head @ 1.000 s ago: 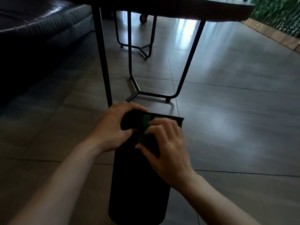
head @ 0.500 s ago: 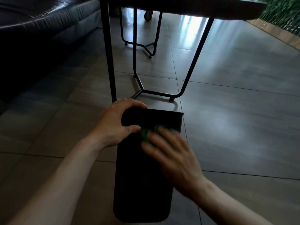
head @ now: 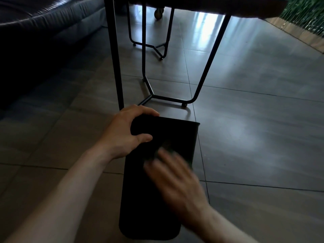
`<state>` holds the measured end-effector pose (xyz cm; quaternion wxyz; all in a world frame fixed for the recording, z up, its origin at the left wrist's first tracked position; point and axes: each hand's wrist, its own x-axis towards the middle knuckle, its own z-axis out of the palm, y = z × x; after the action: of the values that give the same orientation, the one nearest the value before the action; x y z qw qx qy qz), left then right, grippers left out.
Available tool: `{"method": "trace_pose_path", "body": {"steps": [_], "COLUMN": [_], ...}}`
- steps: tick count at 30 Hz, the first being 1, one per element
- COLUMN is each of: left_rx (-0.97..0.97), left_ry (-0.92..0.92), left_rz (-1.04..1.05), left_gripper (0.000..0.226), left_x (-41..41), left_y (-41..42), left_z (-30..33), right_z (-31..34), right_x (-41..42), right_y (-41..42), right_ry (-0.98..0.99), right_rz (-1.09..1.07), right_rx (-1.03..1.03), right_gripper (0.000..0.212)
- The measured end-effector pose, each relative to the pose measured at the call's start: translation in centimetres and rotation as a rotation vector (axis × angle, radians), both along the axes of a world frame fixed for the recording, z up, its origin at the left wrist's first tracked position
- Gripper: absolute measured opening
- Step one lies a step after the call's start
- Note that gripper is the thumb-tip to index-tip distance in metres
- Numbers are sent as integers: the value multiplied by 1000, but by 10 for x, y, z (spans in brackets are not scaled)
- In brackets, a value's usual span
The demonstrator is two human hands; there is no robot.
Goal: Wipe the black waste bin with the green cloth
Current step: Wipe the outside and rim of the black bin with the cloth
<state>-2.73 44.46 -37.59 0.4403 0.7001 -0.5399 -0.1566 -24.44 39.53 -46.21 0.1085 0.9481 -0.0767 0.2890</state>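
L hand [head: 122, 135]: fingers curled over the far top corner of the black waste bin [head: 140, 207], thumb pressed on its near face, so a firm clamp on the edge. R hand [head: 177, 179]: blurred, fingers spread fairly flat on the bin's upper face w/ the green cloth [head: 168, 146] under the fingertips; only a dark green scrap shows past them, can't tell how tightly it's held. Bin lies tipped on the tiled floor [head: 254, 137], just in front of the black metal table legs [head: 201, 81]. Dark leather sofa [head: 43, 23] off to the left.
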Motion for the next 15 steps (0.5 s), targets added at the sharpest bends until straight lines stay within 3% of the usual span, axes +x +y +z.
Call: {"method": "trace_pose_path", "body": {"steps": [2,4,6,8,10,11,13,15], "left_rx": [-20,-30,-27,-2,10,9,2,8], "left_ry": [-19,-36,-34,-5,33,39,31,25], "left_rz": [-47,-60,-40,-12,-14,-18,-18,-11], "left_gripper": [58,56,59,60,58,57,57,56], "left_x": [-4,-6,-4,-1,-2,-3,-6,-7], "left_y": [-2,-5,-6,-3,0,0,-1,-2], "left_z": [1,1,1,0,0,0,2,3], "right_z": [32,40,17,-29,-43,-41,-28,-11], "right_x": [25,33,15,-4,-18,-24,-21,-15], "right_y": [-24,-30,-14,17,35,39,30,14], "right_ry": [-170,-213,-166,0,54,6,76,35], "right_rz": [-173,-228,-124,-16,94,30,247,165], "right_rx": [192,251,179,103,152,13,124,106], "right_gripper": [46,51,45,40,43,47,46,32]}}
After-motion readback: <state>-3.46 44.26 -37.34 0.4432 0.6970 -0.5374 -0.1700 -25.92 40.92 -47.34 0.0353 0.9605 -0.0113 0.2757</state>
